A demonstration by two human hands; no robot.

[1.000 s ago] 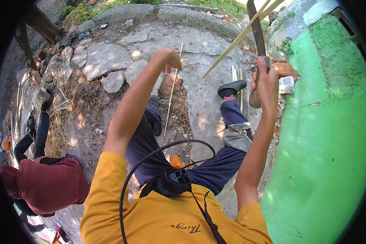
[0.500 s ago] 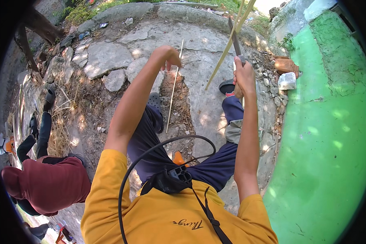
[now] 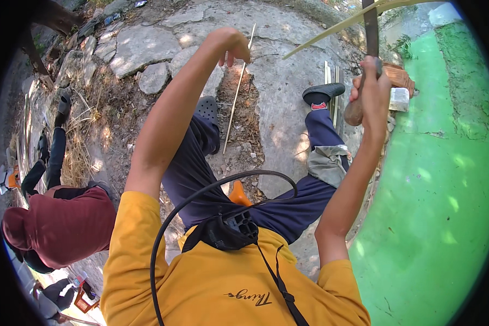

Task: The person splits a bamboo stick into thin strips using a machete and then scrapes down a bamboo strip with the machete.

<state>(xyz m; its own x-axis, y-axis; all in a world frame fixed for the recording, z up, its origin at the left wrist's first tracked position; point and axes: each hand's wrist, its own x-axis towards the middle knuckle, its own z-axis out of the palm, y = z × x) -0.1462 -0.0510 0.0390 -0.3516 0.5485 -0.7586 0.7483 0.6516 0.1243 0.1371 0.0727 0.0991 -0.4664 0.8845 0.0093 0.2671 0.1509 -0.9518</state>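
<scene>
My right hand (image 3: 372,89) is wrapped round the wooden handle (image 3: 355,113) of a long knife. Its dark blade (image 3: 371,32) points away from me and runs past the top of the picture. A pale bamboo strip (image 3: 323,36) crosses the blade near the upper right; whether the two touch, I cannot tell. My left hand (image 3: 234,46) hangs from a bent wrist with loose, slightly parted fingers and holds nothing. Below and beside it, a thin pale strip (image 3: 237,96) lies on the ground between my feet.
More strips (image 3: 337,98) lie by my right shoe (image 3: 323,93). Rubble, a white block (image 3: 399,100) and a brick-coloured block (image 3: 399,77) line the green wall (image 3: 434,206). Something orange (image 3: 238,193) sits between my legs. A person in maroon (image 3: 70,225) sits at the left.
My right hand has swung outward and to the right with the knife. The crossing strip has tipped from steep to nearly level. My left hand has moved slightly forward and right.
</scene>
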